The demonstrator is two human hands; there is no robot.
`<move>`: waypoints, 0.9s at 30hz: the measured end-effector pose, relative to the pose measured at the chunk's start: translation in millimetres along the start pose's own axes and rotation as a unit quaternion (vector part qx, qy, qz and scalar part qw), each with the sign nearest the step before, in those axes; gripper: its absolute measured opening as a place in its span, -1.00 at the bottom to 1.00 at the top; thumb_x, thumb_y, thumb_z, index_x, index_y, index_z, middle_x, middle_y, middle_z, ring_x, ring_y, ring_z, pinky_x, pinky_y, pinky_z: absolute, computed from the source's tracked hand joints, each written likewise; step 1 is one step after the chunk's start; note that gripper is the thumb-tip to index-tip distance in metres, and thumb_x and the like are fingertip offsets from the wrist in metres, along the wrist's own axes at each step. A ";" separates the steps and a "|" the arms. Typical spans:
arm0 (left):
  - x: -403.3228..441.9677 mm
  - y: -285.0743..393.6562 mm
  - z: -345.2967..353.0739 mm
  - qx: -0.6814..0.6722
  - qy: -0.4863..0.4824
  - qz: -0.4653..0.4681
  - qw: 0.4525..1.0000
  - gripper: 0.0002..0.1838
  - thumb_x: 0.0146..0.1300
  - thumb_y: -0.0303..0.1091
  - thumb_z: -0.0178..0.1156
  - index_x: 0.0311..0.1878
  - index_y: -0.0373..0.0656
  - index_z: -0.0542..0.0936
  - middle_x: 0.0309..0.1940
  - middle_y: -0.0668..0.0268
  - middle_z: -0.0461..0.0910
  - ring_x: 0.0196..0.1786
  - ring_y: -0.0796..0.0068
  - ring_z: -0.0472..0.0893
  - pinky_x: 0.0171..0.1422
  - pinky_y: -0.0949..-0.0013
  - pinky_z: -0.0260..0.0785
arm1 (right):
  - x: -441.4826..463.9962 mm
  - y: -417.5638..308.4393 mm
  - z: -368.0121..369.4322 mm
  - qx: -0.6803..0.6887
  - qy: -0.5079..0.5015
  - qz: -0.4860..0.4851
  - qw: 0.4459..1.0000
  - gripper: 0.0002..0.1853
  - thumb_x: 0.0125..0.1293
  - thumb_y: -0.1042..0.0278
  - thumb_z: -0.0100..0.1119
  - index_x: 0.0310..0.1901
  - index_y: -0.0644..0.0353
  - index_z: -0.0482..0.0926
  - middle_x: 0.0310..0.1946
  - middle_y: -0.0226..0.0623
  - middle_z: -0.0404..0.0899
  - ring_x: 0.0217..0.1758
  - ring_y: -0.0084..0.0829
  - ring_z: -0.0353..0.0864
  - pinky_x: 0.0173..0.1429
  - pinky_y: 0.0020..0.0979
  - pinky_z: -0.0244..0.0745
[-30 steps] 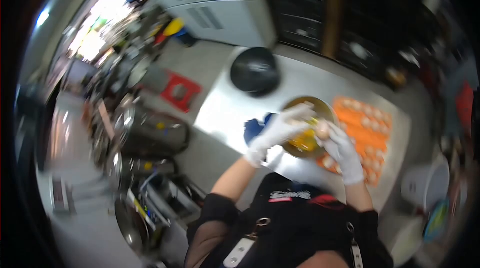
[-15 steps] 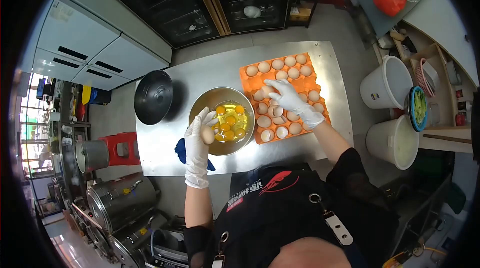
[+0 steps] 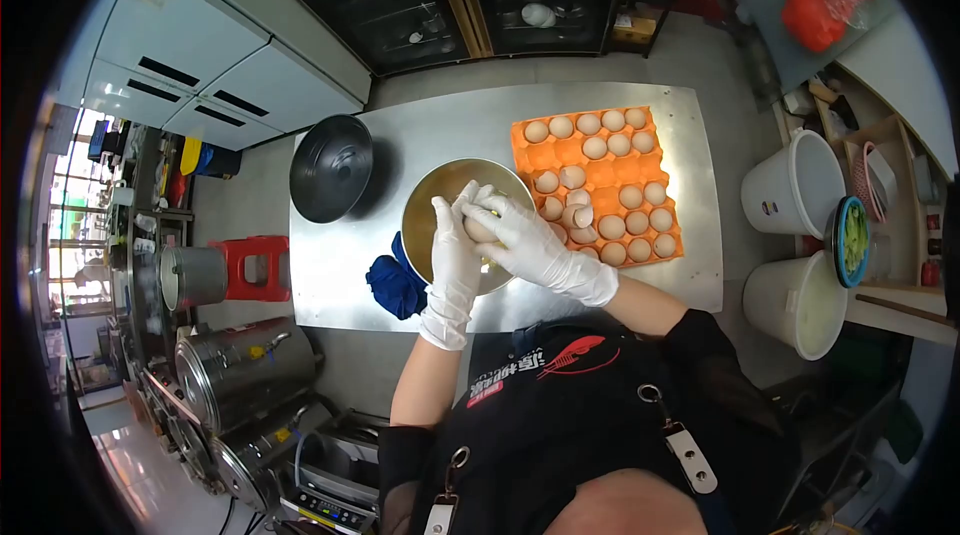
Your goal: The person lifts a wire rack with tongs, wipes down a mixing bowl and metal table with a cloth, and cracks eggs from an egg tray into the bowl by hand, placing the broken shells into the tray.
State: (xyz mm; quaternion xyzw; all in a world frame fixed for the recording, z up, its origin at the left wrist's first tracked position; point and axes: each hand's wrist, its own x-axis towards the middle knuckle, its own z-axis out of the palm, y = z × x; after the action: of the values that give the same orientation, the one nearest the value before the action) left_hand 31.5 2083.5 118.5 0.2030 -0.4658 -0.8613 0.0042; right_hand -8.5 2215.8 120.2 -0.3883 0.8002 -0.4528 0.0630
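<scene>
Both my hands, in white gloves, are together above a metal bowl (image 3: 418, 200). A pale brown egg (image 3: 478, 231) shows between them. My left hand (image 3: 455, 253) is closed around it from the left, while the fingers of my right hand (image 3: 515, 235) close over it from the right. The gloves cover most of the bowl's inside. To the right lies an orange egg tray (image 3: 600, 173), holding several whole eggs (image 3: 619, 144) and some broken eggshells (image 3: 583, 217) at its left side.
A black bowl (image 3: 335, 170) stands on the metal table (image 3: 340, 280) at the left. A crumpled blue cloth (image 3: 394, 285) lies beside the metal bowl. White buckets (image 3: 795, 305) stand past the table's right edge, and a red stool (image 3: 262, 268) past its left.
My right hand has moved left from the egg tray to join my left hand over the metal bowl, closing on the egg. The egg that was at its fingers is back among the shells.
</scene>
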 end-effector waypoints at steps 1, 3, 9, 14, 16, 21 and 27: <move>-2.1 -2.8 2.0 -0.008 -0.002 0.012 1.000 -0.11 0.46 0.35 -0.40 0.45 -0.33 0.21 0.36 0.00 0.35 0.40 0.12 0.35 0.54 0.21 0.10 | -1.3 5.6 1.9 -0.002 0.002 0.001 1.000 -0.38 0.18 0.32 0.35 0.30 0.18 0.42 0.18 -0.07 0.47 0.29 -0.09 0.45 0.33 -0.24 0.39; -4.8 -4.9 -1.9 0.027 0.021 0.029 0.999 -0.12 0.46 0.34 -0.38 0.45 -0.33 0.21 0.37 0.00 0.34 0.41 0.13 0.34 0.54 0.20 0.08 | -5.8 19.3 0.3 0.090 0.036 0.034 0.995 -0.40 0.20 0.28 0.33 0.28 0.20 0.43 0.16 -0.04 0.47 0.21 -0.05 0.49 0.27 -0.22 0.44; -19.0 -10.9 -26.2 0.152 0.027 -0.011 0.988 -0.17 0.47 0.31 -0.27 0.42 -0.32 0.27 0.29 0.02 0.45 0.35 0.20 0.43 0.46 0.19 0.17 | -11.2 32.2 -53.4 0.023 0.129 -0.018 0.991 -0.37 0.11 0.38 0.37 0.27 0.18 0.45 0.17 -0.12 0.50 0.20 -0.11 0.50 0.28 -0.25 0.44; -23.8 -37.0 -31.2 0.188 -0.019 -0.107 0.976 -0.33 0.50 0.15 -0.10 0.27 -0.33 0.46 0.05 0.13 0.60 0.07 0.42 0.61 0.19 0.43 0.43 | -21.7 57.7 -38.7 -0.121 0.041 -0.063 0.990 -0.37 0.11 0.44 0.35 0.27 0.22 0.46 0.17 -0.09 0.51 0.22 -0.14 0.50 0.26 -0.24 0.44; -25.6 -33.0 -23.2 0.146 -0.025 -0.140 0.979 -0.41 0.51 0.04 -0.02 0.26 -0.34 0.48 -0.01 0.15 0.64 0.00 0.46 0.63 0.14 0.48 0.45 | -19.3 53.4 -39.7 -0.074 0.083 -0.043 0.993 -0.40 0.17 0.38 0.33 0.28 0.23 0.43 0.16 -0.18 0.52 0.15 -0.19 0.53 0.27 -0.29 0.45; -22.7 -13.4 -14.9 0.274 0.023 0.028 0.961 -0.59 0.35 -0.38 0.23 0.22 -0.33 0.54 -0.01 0.15 0.65 0.01 0.42 0.64 0.16 0.43 0.46 | 3.3 42.5 -43.5 0.343 0.075 0.133 0.927 -0.52 0.39 0.33 0.20 0.28 0.32 0.40 0.06 -0.23 0.56 0.02 -0.50 0.57 0.08 -0.50 0.53; -16.0 45.4 -11.5 0.521 -0.055 0.342 0.780 -0.49 0.19 -0.64 0.24 0.25 -0.22 0.53 0.15 0.16 0.56 0.16 0.34 0.59 0.20 0.40 0.47 | 24.3 30.9 -21.2 0.605 -0.100 0.207 0.762 -0.58 0.50 0.25 0.05 0.24 0.37 0.41 -0.06 -0.27 0.56 -0.20 -0.56 0.51 -0.08 -0.52 0.50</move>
State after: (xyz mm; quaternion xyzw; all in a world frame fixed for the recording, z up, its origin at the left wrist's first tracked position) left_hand 42.0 2051.7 154.9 -0.0464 -0.8815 -0.4393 0.1667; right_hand -52.3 2222.5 114.8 -0.1376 0.4100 -0.7776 0.4564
